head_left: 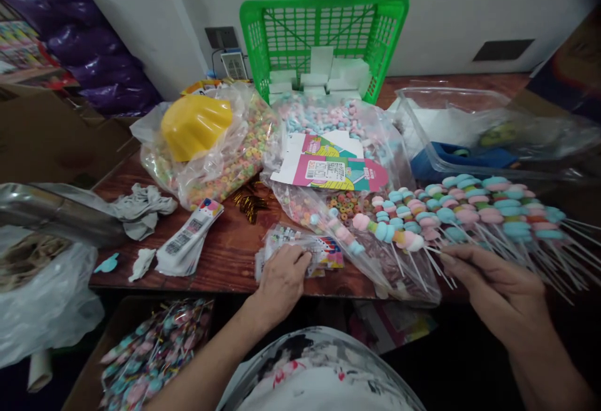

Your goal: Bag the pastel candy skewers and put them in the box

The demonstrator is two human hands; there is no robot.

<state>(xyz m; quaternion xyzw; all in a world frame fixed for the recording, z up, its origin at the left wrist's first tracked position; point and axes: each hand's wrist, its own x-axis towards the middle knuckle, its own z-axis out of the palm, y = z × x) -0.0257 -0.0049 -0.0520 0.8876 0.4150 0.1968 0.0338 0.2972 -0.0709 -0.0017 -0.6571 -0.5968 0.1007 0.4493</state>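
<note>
Shirt is cropped, left hand partly hiding packets.

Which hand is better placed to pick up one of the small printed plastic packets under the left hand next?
Probably the left hand: it rests on the small, colourfully printed plastic packets. The right hand looks occupied, pinching the thin white stick of a pink-and-blue candy skewer.

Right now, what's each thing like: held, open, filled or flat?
Left hand, resting on printed plastic sleeves
Right hand, pinching a candy skewer's stick
Other candy skewers, piled
Cardboard box, open, holding candy sticks
Green plastic basket, partly filled with white pieces
Printed carton, flat
Clear plastic bin, open
</note>
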